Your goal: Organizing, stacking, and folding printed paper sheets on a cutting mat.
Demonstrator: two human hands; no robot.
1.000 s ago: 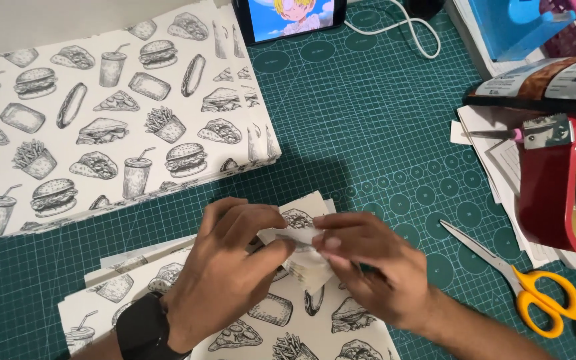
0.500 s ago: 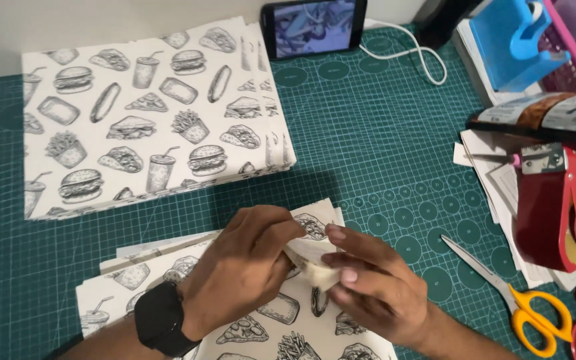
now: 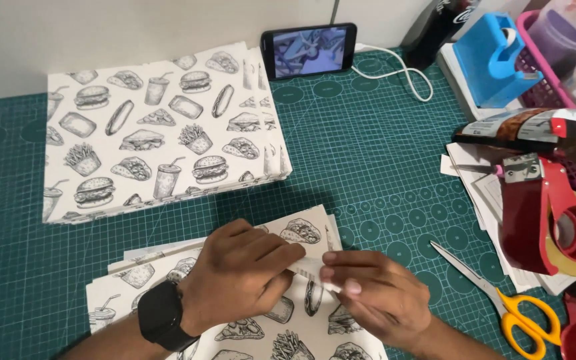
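Pinching a small white strip (image 3: 311, 270) between them, the left hand (image 3: 238, 283) and right hand (image 3: 375, 297) meet over a printed paper sheet (image 3: 301, 233) lying on the green cutting mat (image 3: 368, 167). The fingers of both hands are curled close, their tips closed on the strip, which sits just above the sheet near the bottom middle of the view. A black watch (image 3: 161, 315) wraps the left wrist. Behind the hands lies a thick stack of printed sheets (image 3: 155, 133), well apart. A phone (image 3: 309, 50) leans against the wall, its white cable (image 3: 401, 73) trailing right. Yellow-handled scissors (image 3: 501, 300) lie just right of the right hand, beside a red tape dispenser (image 3: 548, 213); a blue tape dispenser (image 3: 495, 57) stands farther back. Nothing lies between the hands and the sheet.
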